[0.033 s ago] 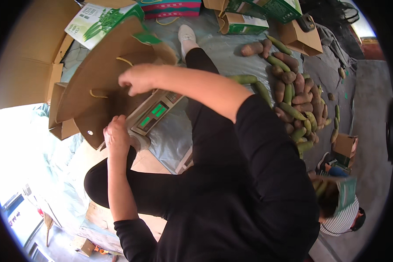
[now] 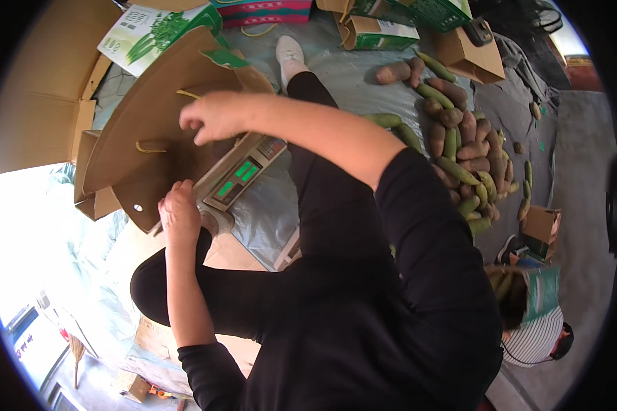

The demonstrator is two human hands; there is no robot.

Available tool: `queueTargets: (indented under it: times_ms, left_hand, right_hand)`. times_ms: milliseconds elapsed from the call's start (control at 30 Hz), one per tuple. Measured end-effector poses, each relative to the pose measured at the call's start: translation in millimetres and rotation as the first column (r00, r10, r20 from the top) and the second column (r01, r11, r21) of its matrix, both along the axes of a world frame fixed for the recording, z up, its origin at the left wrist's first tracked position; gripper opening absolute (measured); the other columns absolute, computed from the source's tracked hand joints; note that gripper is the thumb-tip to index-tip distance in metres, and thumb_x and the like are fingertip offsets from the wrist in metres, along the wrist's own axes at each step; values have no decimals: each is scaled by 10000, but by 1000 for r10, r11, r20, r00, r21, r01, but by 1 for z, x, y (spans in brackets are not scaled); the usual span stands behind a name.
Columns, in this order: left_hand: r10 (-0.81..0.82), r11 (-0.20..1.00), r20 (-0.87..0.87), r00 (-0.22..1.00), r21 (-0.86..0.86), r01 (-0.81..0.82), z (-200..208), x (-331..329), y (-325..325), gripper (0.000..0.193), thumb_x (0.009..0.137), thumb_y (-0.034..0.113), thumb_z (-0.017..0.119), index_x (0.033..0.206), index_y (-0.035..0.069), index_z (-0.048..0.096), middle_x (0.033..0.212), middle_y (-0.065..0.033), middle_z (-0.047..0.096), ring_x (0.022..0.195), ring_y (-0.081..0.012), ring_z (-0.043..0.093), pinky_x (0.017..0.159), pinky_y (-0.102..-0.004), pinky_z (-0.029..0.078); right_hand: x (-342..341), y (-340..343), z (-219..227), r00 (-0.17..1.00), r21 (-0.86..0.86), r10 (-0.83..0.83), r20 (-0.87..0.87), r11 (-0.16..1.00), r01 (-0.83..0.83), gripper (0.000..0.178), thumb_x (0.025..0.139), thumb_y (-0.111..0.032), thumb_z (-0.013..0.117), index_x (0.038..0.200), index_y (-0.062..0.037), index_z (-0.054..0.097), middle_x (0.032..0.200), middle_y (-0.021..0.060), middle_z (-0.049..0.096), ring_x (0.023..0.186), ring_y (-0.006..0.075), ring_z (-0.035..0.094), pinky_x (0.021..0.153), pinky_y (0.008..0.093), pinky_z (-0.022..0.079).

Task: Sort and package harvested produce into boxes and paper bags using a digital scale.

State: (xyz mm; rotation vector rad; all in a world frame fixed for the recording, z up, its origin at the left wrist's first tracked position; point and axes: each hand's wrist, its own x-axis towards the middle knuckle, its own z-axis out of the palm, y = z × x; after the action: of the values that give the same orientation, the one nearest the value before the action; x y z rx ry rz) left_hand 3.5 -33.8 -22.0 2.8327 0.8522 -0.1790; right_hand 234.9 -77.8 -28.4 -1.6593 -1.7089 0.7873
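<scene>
A brown cardboard box [image 2: 134,113] stands with its flaps raised, leaning over a pale digital scale [image 2: 267,149] that has green lit displays. Two yellow cord loops [image 2: 151,146] poke through the cardboard. My left hand [image 2: 179,211] is closed on the box's near edge, beside the scale's corner. Over the box's opening hovers my right hand [image 2: 216,116], its fingers loosely curled and apart, with nothing visible between them. The box's inside is dark, so its contents cannot be made out.
To the right lies a pile of green and reddish-brown elongated root vegetables [image 2: 469,147] on sheeting. Green printed boxes [image 2: 387,35] and a pink-and-teal box [image 2: 267,12] stand at the far side. At lower right, another person [image 2: 535,339] is beside a carton of vegetables [image 2: 543,294].
My right hand has shifted slightly left, with the thumb and fingers a little farther apart. My left hand stays on the box edge.
</scene>
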Motion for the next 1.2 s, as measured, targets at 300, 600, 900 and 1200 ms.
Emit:
queueTargets:
  times_ms: [300, 600, 900, 1200]
  left_hand:
    - [55, 999, -33, 998, 3, -55, 4, 7, -5, 220, 765, 9, 596, 983, 38, 595, 936, -109, 612, 924, -308, 596, 859, -449, 417]
    - [82, 996, -53, 995, 24, -81, 6, 8, -11, 209, 778, 18, 603, 986, 36, 590, 937, -112, 607, 940, -296, 588, 898, -430, 399]
    - [90, 996, -43, 995, 27, -89, -2, 6, -7, 193, 762, 2, 599, 951, 42, 594, 915, -108, 606, 929, -298, 583, 896, -425, 397]
    - [105, 994, -10, 994, 39, -105, -1, 8, -5, 201, 745, 9, 590, 935, 71, 613, 921, -92, 615, 950, -292, 575, 927, -451, 374]
  right_hand:
    - [90, -177, -32, 597, 61, -753, -277, 606, 793, 283, 781, -189, 672, 1025, -53, 628, 912, 94, 682, 846, 191, 648, 764, 310, 508]
    - [-23, -303, -216, 748, -509, -600, 283, 567, 648, 252, 755, -141, 615, 1004, -103, 615, 983, 146, 626, 929, 340, 605, 800, 430, 490]
    - [-41, -289, -251, 705, -658, -570, 421, 343, 670, 409, 807, -155, 573, 1200, -117, 464, 1155, 133, 532, 1116, 355, 516, 880, 459, 456]
    - [-38, -305, -292, 538, -649, -777, 326, 230, 726, 301, 868, -209, 490, 1152, -112, 483, 1065, 236, 568, 1018, 413, 563, 846, 486, 470]
